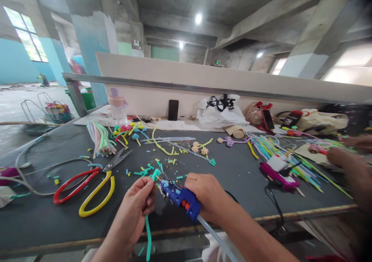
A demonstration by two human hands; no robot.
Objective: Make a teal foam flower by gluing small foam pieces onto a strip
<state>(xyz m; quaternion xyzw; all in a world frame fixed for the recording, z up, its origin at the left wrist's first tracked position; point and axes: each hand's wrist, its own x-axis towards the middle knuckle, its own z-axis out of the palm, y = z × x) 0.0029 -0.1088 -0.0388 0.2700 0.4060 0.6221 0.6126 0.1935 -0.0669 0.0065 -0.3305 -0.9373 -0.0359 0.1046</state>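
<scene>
My left hand (141,200) pinches a teal pipe cleaner (148,237), whose long end hangs below my fingers over the table edge. At my fingertips its upper end carries a short teal piece. My right hand (207,196) is wrapped round a blue hot glue gun (178,198) with a clear glue stick (216,238) sticking out of its back. The gun's nozzle is at the teal piece; whether they touch I cannot tell. Short teal and yellow cut pieces (142,172) lie just beyond. Scissors (99,180) with one red and one yellow handle lie open to the left.
Pipe cleaner bundles (100,140) lie at the left and right. At the back stand a cup (117,109), a phone (173,110) and a white bag (221,111). A purple glue gun (280,177) lies rightward. Another person's hands (344,153) work at the far right.
</scene>
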